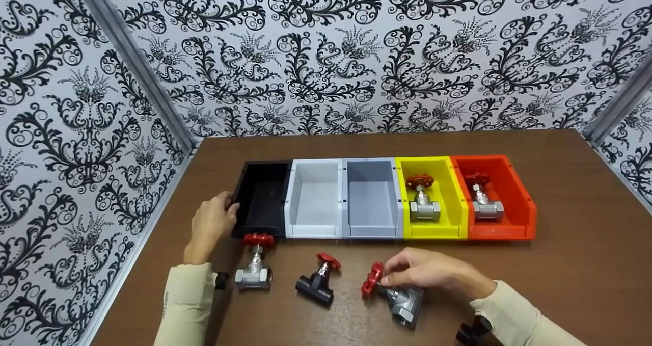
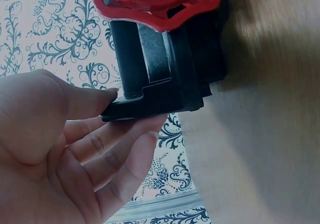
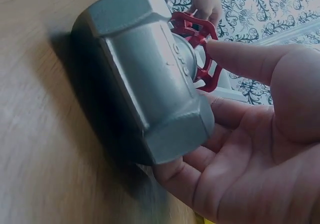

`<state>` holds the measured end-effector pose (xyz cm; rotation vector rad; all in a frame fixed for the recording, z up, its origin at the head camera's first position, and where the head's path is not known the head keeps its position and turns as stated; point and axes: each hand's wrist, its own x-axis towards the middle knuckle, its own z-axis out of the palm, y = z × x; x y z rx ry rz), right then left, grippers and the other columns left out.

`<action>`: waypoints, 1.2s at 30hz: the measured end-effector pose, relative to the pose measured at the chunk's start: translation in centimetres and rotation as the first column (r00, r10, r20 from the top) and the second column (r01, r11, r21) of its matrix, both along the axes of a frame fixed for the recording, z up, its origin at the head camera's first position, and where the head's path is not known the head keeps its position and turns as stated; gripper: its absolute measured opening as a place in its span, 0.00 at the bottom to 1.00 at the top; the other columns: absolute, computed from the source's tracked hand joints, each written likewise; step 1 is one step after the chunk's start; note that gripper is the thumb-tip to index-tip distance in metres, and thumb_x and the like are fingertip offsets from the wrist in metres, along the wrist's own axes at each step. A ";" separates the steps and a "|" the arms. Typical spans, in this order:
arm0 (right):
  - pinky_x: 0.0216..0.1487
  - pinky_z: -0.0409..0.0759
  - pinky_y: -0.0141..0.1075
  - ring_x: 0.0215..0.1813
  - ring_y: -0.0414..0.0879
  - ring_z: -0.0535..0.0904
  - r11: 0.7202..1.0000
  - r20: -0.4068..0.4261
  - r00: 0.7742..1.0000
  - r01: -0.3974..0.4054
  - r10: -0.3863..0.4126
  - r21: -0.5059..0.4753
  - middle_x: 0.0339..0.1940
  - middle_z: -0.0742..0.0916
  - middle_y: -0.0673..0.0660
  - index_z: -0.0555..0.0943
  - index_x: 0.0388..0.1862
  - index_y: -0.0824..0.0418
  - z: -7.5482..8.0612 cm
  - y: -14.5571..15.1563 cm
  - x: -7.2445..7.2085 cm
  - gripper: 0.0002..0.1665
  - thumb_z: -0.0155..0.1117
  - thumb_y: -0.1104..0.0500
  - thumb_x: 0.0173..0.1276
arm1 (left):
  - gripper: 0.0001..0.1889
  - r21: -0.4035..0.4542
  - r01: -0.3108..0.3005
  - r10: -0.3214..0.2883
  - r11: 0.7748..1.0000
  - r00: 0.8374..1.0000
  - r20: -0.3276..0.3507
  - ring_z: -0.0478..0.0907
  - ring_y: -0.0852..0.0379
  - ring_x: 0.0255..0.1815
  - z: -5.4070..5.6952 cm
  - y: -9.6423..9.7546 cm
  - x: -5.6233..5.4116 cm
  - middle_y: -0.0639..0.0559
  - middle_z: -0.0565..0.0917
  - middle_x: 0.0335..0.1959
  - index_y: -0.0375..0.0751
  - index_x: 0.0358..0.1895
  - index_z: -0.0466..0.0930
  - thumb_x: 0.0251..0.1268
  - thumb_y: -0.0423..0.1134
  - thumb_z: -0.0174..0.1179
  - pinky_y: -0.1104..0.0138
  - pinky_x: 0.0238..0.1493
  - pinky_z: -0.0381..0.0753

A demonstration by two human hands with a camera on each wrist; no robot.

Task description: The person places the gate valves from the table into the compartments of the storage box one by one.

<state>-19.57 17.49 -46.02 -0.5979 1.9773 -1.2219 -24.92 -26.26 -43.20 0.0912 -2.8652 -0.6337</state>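
Observation:
My left hand (image 1: 211,223) grips the left side wall of the black bin (image 1: 262,198); in the left wrist view the thumb lies on its rim (image 2: 150,101), with fingers along the outside. My right hand (image 1: 433,272) holds a metal valve (image 1: 406,302) with a red handwheel (image 1: 373,280), tilted low over the table. In the right wrist view, the thumb is at the handwheel and fingers reach around the valve's steel body (image 3: 150,74). Between the hands stand another steel valve (image 1: 254,274), close before the black bin, and a black-bodied valve (image 1: 317,285) with a red handwheel.
To the right of the black bin, a white bin (image 1: 317,198), a grey bin (image 1: 372,203), a yellow bin (image 1: 453,193) and an orange bin (image 1: 519,208) join in one row. One valve (image 1: 424,208) sits in the yellow bin, another (image 1: 486,208) in the orange. Patterned walls (image 1: 331,55) enclose the table.

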 end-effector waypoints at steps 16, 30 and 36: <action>0.25 0.68 0.26 0.23 0.36 0.71 0.997 -0.066 0.996 -0.051 0.055 0.057 0.22 0.81 0.46 0.85 0.33 0.59 -0.2 -0.8 0.4 0.07 0.69 0.57 0.62 | 0.18 0.003 -0.003 0.003 1.000 1.000 0.024 0.80 0.29 0.49 -0.2 -0.1 -0.1 0.32 0.84 0.48 0.34 0.57 0.77 0.71 0.41 0.55 0.38 0.45 0.75; 0.25 0.73 0.27 0.25 0.37 0.76 0.999 0.015 1.000 -0.025 0.024 0.023 0.27 0.86 0.50 0.84 0.37 0.65 -0.1 -0.7 0.4 0.08 0.66 0.61 0.65 | 0.17 -0.008 -0.005 0.005 1.000 1.000 0.022 0.80 0.27 0.48 0.0 -0.1 -0.1 0.29 0.83 0.48 0.34 0.55 0.78 0.70 0.40 0.56 0.37 0.44 0.75; 0.25 0.76 0.28 0.25 0.38 0.78 1.000 0.077 0.997 0.006 -0.007 0.017 0.28 0.87 0.51 0.84 0.40 0.66 -0.2 -0.6 0.3 0.10 0.66 0.59 0.66 | 0.17 -0.007 -0.007 0.007 1.000 0.999 0.043 0.79 0.27 0.49 0.0 0.0 -0.1 0.29 0.83 0.49 0.34 0.57 0.77 0.71 0.40 0.55 0.37 0.46 0.75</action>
